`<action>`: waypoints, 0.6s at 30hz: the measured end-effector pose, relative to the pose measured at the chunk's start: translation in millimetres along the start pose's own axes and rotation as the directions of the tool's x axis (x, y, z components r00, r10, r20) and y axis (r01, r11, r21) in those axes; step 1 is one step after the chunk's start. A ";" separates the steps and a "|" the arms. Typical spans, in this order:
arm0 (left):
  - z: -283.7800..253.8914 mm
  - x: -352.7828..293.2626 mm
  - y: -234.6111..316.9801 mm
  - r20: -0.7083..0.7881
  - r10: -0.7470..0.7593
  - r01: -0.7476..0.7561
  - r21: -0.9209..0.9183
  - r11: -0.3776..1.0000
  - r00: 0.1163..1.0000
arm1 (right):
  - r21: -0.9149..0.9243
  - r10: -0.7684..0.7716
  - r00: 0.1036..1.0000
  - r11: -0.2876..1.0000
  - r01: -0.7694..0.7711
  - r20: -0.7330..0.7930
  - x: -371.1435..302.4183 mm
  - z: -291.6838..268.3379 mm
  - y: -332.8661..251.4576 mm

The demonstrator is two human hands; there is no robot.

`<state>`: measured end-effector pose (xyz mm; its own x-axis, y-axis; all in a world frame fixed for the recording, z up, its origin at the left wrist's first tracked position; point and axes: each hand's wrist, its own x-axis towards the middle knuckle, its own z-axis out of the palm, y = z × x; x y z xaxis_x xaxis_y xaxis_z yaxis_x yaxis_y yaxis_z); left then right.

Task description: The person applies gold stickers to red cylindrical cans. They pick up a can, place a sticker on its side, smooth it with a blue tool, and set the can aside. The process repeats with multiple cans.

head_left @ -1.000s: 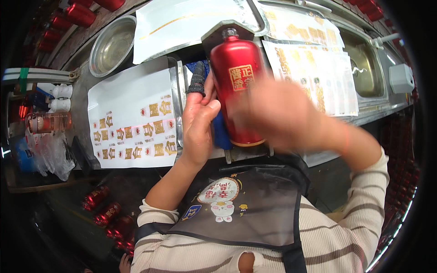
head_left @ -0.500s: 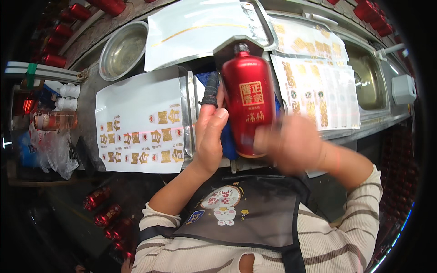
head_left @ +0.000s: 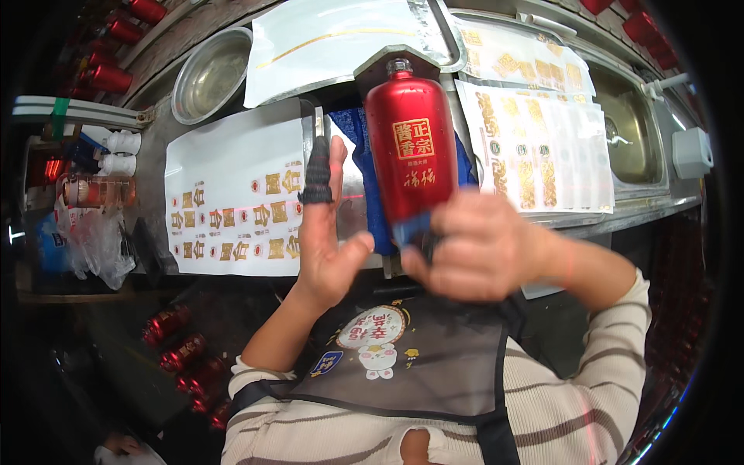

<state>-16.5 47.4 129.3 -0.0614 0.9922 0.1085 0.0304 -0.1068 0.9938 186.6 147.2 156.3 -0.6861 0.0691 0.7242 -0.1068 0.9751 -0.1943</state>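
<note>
A glossy red bottle (head_left: 411, 147) with gold square lettering lies with its neck away from me, over a blue cloth (head_left: 353, 128). Its neck end rests at a dark angular holder (head_left: 374, 71). My right hand (head_left: 484, 252) is closed, slightly blurred, at the bottle's near end. From its fingers a small blue flat piece (head_left: 412, 229) reaches onto the bottle's base; its exact kind is unclear. To the left of the bottle, apart from it, my left hand (head_left: 324, 252) is open with the thumb out. Black wrapping (head_left: 316, 182) covers one of its fingers.
Sheets of gold decals (head_left: 232, 209) lie at the left, with more decal sheets (head_left: 535, 151) at the right. A metal bowl (head_left: 180, 91) stands at the back left. On the right are a sink (head_left: 661, 167) and its tap. Several red bottles (head_left: 184, 353) stand below left.
My left hand has left the bottle's side, moving left and opening out. My right hand has shifted slightly left at the base, and the blue piece shows more clearly.
</note>
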 end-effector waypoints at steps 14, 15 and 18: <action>23.9 -2.7 -21.6 0.035 0.094 -0.100 0.330 0.939 0.995 | 0.602 0.969 0.131 -0.021 -0.798 0.209 -56.3 -9.0 -17.3; 25.1 -3.2 -22.9 0.026 0.142 -0.140 0.416 0.899 0.990 | 0.621 0.965 0.183 0.028 -0.783 0.186 -56.6 -3.9 -23.1; 31.7 -0.7 -25.6 0.050 0.282 -0.248 0.637 0.730 0.958 | 0.510 0.940 0.314 0.209 -0.835 0.129 -48.1 7.0 -31.5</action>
<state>14.4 51.5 103.0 -0.0004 0.9237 0.3831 0.6733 -0.2831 0.6830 217.9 111.6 123.0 -0.4089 0.9117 -0.0402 0.1836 0.0390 -0.9822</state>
